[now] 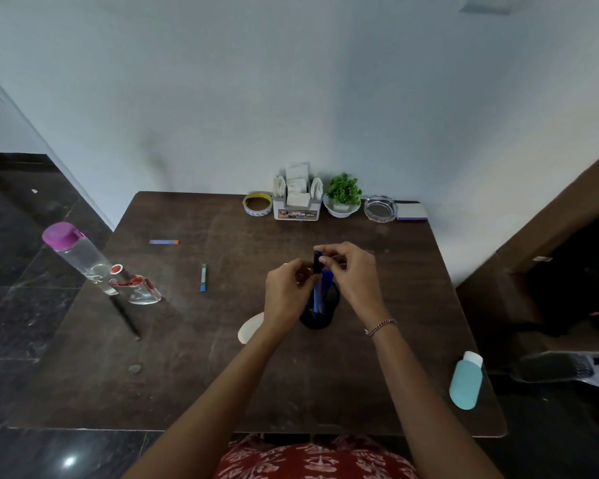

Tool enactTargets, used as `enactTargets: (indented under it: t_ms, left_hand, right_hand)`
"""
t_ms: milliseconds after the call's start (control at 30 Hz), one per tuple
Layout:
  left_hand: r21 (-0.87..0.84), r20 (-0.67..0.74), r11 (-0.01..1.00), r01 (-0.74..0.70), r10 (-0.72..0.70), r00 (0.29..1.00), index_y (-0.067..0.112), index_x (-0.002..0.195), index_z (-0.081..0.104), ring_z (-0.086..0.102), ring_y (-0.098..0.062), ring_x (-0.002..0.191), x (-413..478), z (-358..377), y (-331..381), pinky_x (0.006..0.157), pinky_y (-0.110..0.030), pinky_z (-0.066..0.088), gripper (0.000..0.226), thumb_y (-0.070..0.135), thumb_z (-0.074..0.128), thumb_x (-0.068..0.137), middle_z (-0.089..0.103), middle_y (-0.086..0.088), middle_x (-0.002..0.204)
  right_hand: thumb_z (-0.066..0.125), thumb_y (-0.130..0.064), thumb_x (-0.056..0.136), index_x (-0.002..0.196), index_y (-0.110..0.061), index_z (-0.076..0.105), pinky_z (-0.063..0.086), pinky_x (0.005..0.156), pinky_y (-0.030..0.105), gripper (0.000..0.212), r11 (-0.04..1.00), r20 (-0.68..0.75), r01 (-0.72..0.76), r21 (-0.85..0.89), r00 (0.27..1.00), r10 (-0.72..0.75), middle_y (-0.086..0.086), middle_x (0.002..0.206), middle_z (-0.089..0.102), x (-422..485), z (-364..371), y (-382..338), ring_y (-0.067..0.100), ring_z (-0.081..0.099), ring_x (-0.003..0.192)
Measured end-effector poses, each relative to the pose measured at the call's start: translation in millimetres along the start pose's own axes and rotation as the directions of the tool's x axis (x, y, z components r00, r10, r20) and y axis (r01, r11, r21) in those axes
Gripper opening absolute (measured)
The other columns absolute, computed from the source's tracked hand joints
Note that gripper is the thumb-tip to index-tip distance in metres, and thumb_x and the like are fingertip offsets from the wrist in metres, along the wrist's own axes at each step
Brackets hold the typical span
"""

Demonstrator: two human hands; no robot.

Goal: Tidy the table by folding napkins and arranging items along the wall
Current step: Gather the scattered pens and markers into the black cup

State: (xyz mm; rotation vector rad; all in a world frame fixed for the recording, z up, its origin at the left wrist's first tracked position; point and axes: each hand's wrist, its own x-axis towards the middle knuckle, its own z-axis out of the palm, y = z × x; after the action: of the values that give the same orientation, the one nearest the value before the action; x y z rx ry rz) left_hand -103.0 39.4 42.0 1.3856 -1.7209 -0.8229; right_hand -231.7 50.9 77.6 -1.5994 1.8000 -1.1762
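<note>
We see a dark brown wooden table (222, 375) set against a pale, plain wall (291, 98). Left of the table lies polished dark stone floor (21, 271), with a bright glare (69, 461) near the table's front-left corner. Brown furniture (550, 219) stands right of it.

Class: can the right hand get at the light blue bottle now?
Probably yes: bare table lies between right hand and light blue bottle, though that hand is pinching a dark blue item.

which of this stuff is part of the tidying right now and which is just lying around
In the job: dark stick pinched by left hand and right hand, dark container, napkin holder.
Lying about: orange-tipped stick, green stick, purple-capped bottle, flask, teal bottle.
</note>
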Motion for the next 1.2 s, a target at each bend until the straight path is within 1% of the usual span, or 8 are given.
enactTargets:
  t_ms: [167,333,633,767,900,1033,1100,1200]
  left_hand:
    - [-0.020,0.028,0.999,-0.026,0.027,0.999,0.015,0.100,0.071,0.065,-0.005,0.079,4.0,8.2,8.1,0.074,-0.023,0.055,0.020,0.009,0.070,0.081,0.071,-0.001,0.089]
    - [0.061,0.039,0.998,-0.028,0.025,0.999,0.014,0.099,0.071,0.066,-0.009,0.081,3.3,17.0,5.7,0.076,-0.028,0.055,0.019,0.012,0.070,0.081,0.072,0.000,0.089]
    - [0.148,0.073,0.989,0.029,-0.041,0.996,0.014,0.096,0.071,0.067,-0.014,0.081,0.4,30.3,-7.8,0.075,-0.038,0.055,0.018,0.016,0.072,0.078,0.073,-0.001,0.088]
    - [0.302,0.101,0.952,0.049,-0.083,0.991,0.020,0.099,0.070,0.065,-0.014,0.081,-0.1,29.9,-7.9,0.073,-0.035,0.054,0.018,0.025,0.068,0.082,0.071,0.001,0.090]
    - [0.429,0.136,0.903,0.031,-0.099,0.986,0.023,0.103,0.070,0.064,-0.014,0.085,-0.6,31.3,-8.2,0.069,-0.029,0.051,0.020,0.030,0.064,0.086,0.069,0.003,0.096]
    - [0.491,0.156,0.871,0.008,-0.097,0.983,0.025,0.105,0.069,0.064,-0.014,0.087,0.0,33.6,-9.1,0.072,-0.031,0.053,0.021,0.033,0.063,0.086,0.068,0.003,0.098]
    - [0.500,0.153,0.866,0.012,-0.102,0.983,0.027,0.105,0.068,0.063,-0.014,0.087,1.2,34.5,-9.0,0.073,-0.031,0.053,0.021,0.034,0.063,0.086,0.068,0.004,0.099]
    - [0.505,0.147,0.863,0.013,-0.101,0.984,0.028,0.105,0.069,0.063,-0.014,0.089,2.7,35.3,-7.8,0.071,-0.029,0.051,0.021,0.034,0.063,0.086,0.067,0.004,0.099]
  right_hand:
    - [0.062,-0.001,0.085,0.101,-0.015,0.071,0.043,0.073,0.000,0.023,0.996,0.028,0.047,-0.081,0.999,-0.045,-0.008,0.093,0.061,-2.2,-7.2,6.3,-0.007,0.056,0.078]
    - [0.059,-0.001,0.086,0.104,-0.012,0.070,0.047,0.080,0.013,0.023,0.982,0.098,0.061,-0.180,0.994,-0.044,0.001,0.098,0.065,-8.2,-5.4,19.4,0.009,0.061,0.090]
    - [0.061,-0.009,0.085,0.108,-0.019,0.066,0.051,0.078,0.029,0.025,0.948,0.127,0.048,-0.316,0.992,-0.008,-0.001,0.102,0.068,-15.5,-0.8,42.5,0.015,0.062,0.094]
    - [0.062,-0.013,0.085,0.108,-0.025,0.058,0.050,0.069,0.030,0.026,0.927,0.150,0.059,-0.371,0.989,-0.002,-0.007,0.092,0.067,-18.1,1.5,48.8,0.012,0.061,0.087]
    - [0.062,-0.016,0.084,0.107,-0.027,0.054,0.045,0.066,0.028,0.026,0.912,0.168,0.054,-0.407,0.986,0.017,-0.006,0.092,0.064,-19.4,5.8,57.2,0.013,0.059,0.086]
    - [0.063,-0.016,0.082,0.104,-0.024,0.050,0.051,0.068,0.035,0.027,0.909,0.158,0.042,-0.414,0.987,0.027,-0.004,0.094,0.062,-20.2,8.8,63.4,0.016,0.059,0.087]
    - [0.063,-0.016,0.084,0.102,-0.021,0.049,0.049,0.065,0.032,0.024,0.913,0.142,0.031,-0.407,0.989,0.029,-0.003,0.095,0.062,-19.4,8.5,65.2,0.015,0.059,0.086]
    - [0.062,-0.016,0.085,0.099,-0.018,0.048,0.040,0.061,0.025,0.020,0.918,0.127,0.024,-0.396,0.991,0.029,-0.003,0.094,0.061,-17.9,7.7,65.9,0.014,0.058,0.083]
